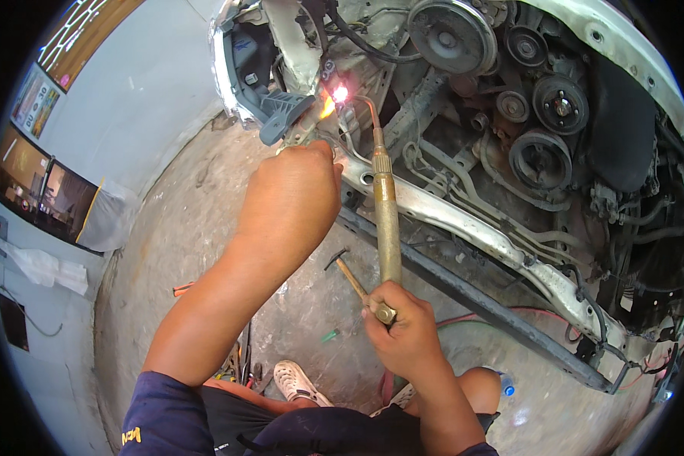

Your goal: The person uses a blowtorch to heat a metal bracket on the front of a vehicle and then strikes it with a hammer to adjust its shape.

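Note:
My right hand (pixel 403 328) is wrapped round the lower end of a brass gas torch (pixel 386 220). Its thin copper tube bends left at the top, and a bright pink-white glow with an orange flame (pixel 328 106) burns at the tip, against metal in the car's front corner. My left hand (pixel 295 186) is closed in a fist just below the flame, by the end of the pale front crossmember (pixel 433 209). What its fingers hold is hidden behind the back of the hand. Next to it juts a grey plastic bracket (pixel 285 115).
Engine pulleys (pixel 539 159) and a belt fill the upper right. Below the crossmember runs a dark metal bar (pixel 494 311). On the concrete floor lie a hammer (pixel 348 275), hand tools (pixel 243 365), hoses (pixel 501 310) and a bottle (pixel 507 385). A grey wall (pixel 152 68) stands at left.

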{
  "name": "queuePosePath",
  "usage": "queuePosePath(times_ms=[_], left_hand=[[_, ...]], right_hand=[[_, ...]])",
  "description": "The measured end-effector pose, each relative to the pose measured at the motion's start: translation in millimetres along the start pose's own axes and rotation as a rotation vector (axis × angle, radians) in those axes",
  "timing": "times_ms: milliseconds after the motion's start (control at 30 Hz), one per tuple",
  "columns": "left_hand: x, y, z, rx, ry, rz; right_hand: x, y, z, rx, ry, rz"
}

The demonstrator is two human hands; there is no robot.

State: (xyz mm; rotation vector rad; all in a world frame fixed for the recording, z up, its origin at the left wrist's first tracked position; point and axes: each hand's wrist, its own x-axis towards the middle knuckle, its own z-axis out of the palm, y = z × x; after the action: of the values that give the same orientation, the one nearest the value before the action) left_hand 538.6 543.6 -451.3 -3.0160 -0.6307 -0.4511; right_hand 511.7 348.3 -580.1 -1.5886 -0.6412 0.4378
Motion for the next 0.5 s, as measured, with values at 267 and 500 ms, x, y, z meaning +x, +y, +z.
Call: queuePosePath(times_ms=[267, 500], left_hand=[[0.9, 1.7, -1.1, -0.041, 0.012, 0.012], [1.4, -2.5, 2.9, -0.03, 0.026, 0.046]], right_hand=[[-1.0, -0.8, 1.8, 0.015, 0.005, 0.002], [-1.9, 3.5, 3.7, 0.028, 0.015, -0.017]])
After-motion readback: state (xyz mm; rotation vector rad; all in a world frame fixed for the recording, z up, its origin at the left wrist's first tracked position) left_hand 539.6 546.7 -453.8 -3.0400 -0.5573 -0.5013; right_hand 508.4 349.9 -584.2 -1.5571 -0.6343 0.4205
